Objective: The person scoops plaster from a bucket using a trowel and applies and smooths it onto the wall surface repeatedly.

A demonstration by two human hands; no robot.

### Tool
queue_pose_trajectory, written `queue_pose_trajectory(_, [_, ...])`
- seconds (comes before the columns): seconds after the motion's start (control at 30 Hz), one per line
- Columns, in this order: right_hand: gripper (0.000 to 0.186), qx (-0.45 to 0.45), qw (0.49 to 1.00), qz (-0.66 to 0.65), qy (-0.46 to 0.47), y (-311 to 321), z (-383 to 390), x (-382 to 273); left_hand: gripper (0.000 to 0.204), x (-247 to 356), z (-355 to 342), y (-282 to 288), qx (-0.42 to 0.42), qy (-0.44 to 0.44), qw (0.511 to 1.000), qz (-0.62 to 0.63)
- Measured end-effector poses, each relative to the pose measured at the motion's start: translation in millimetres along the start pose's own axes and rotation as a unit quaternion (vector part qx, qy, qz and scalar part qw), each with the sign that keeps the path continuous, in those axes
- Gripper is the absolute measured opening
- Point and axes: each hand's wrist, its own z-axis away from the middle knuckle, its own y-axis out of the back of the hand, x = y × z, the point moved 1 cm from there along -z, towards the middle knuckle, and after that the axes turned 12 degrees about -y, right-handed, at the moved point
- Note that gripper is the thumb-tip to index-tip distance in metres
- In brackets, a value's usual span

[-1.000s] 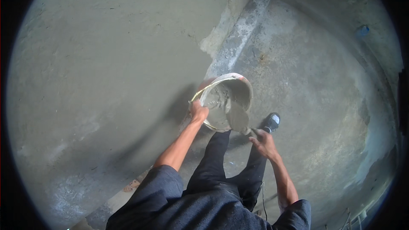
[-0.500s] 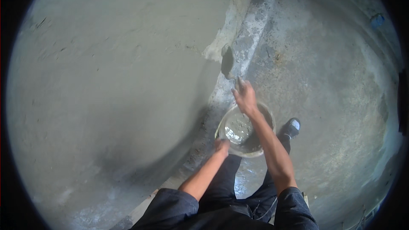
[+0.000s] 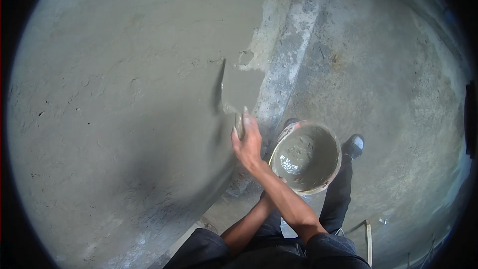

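Note:
My right hand (image 3: 247,142) is closed around the handle of a trowel (image 3: 239,125), with its blade against the smooth grey mortar on the broad plastered surface (image 3: 149,69) to the left. A thin dark band lies along the blade's left side, and mortar hides where the blade ends. Behind my right forearm, my left hand (image 3: 282,181) grips the near left rim of a bucket (image 3: 334,142); most of that hand is hidden. Wet grey mortar (image 3: 295,157) sits inside the bucket, shiny on one side. The bucket hangs tilted in front of my legs.
A rough concrete strip (image 3: 291,50) runs along the edge of the plastered surface, beside a patch of paler bare surface (image 3: 266,35). My shoe (image 3: 356,145) stands on the stained concrete floor (image 3: 383,99). A narrow pale strip of material (image 3: 368,244) is at lower right.
My right hand has swung the trowel left, from above the concrete strip onto the plastered surface. The bucket has shifted slightly right, and my right forearm now crosses over my left.

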Motion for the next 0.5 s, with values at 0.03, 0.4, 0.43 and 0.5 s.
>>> queue_pose_trajectory(0.03, [0.055,-0.035,0.996,-0.058,-0.058,-2.3,2.3,-9.3,0.031,14.9,3.7,11.1,0.050,0.000,0.992,-0.113])
queue_pose_trajectory(0.4, [0.050,-0.130,0.942,-0.199,-0.239,-63.5,-79.6,58.0,0.028,112.2,-1.4,-43.8,0.364,-0.122,0.909,-0.163])
queue_pose_trajectory(0.43, [0.050,-0.148,0.935,-0.238,-0.217,-79.3,-65.8,16.4,0.026,111.3,10.2,-7.1,0.373,-0.139,0.909,-0.122])
queue_pose_trajectory(0.5, [0.051,-0.119,0.952,-0.212,-0.185,-46.1,-66.1,21.4,0.027,121.2,4.2,-57.5,0.352,-0.121,0.923,-0.094])
